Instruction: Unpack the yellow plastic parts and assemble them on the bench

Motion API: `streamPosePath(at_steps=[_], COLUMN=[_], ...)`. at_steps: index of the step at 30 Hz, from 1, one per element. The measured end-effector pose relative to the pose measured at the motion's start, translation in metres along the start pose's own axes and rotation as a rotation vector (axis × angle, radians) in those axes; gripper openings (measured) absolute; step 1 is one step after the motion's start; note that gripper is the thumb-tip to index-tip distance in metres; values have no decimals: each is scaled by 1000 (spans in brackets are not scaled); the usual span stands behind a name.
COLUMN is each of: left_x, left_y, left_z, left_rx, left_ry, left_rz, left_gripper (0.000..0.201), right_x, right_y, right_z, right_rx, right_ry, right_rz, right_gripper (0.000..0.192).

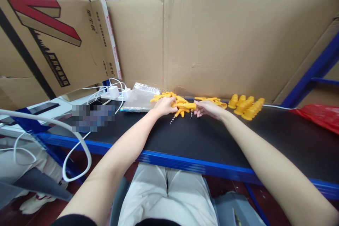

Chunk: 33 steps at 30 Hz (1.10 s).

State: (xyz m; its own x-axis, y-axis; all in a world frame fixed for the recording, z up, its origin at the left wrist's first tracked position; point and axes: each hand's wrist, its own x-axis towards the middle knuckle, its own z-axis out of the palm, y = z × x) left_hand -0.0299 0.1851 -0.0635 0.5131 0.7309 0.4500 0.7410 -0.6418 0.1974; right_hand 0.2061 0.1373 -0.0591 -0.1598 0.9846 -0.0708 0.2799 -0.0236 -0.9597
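Both arms reach out over a black work surface (201, 141). My left hand (164, 106) and my right hand (207, 108) together grip one yellow plastic part (185, 106) between them. Small metal springs (172, 119) hang just below the part. A loose heap of similar yellow parts (169, 96) lies behind my left hand, and more lie behind my right hand (212, 100). To the right stands a row of yellow cone-shaped pieces (246, 106).
A cardboard wall (217, 39) backs the bench, with printed boxes (47, 31) at left. A clear plastic bag (139, 97), a white charger (113, 91) and white cables (76, 144) lie left. A red bag (320, 114) sits far right. The bench has a blue front edge (185, 160).
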Motion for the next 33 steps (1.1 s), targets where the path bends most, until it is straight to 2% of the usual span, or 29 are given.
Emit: streamPosePath(at_steps=[4, 10, 18, 23, 26, 28, 33], left_x=[0, 0, 0, -1, -3, -4, -3], left_y=[-1, -1, 2, 5, 7, 7, 5], left_z=[-2, -2, -1, -2, -2, 0, 7], left_rx=[-15, -9, 18, 11, -51, -90, -63], left_ry=[11, 27, 32, 17, 3, 2, -8], left_rz=[2, 13, 42, 21, 30, 67, 165], left_gripper=[24, 23, 25, 31, 56, 67, 53], right_x=[-1, -2, 0, 3, 4, 7, 16], right_y=[2, 3, 3, 1, -3, -4, 6], right_z=[-2, -3, -2, 3, -1, -11, -44], right_rx=[17, -35, -51, 153, 284, 306, 246], right_ry=[-39, -11, 18, 67, 185, 320, 777], right_rz=[-60, -174, -109, -81, -125, -184, -347], right_gripper=[31, 47, 45, 27, 20, 22, 33])
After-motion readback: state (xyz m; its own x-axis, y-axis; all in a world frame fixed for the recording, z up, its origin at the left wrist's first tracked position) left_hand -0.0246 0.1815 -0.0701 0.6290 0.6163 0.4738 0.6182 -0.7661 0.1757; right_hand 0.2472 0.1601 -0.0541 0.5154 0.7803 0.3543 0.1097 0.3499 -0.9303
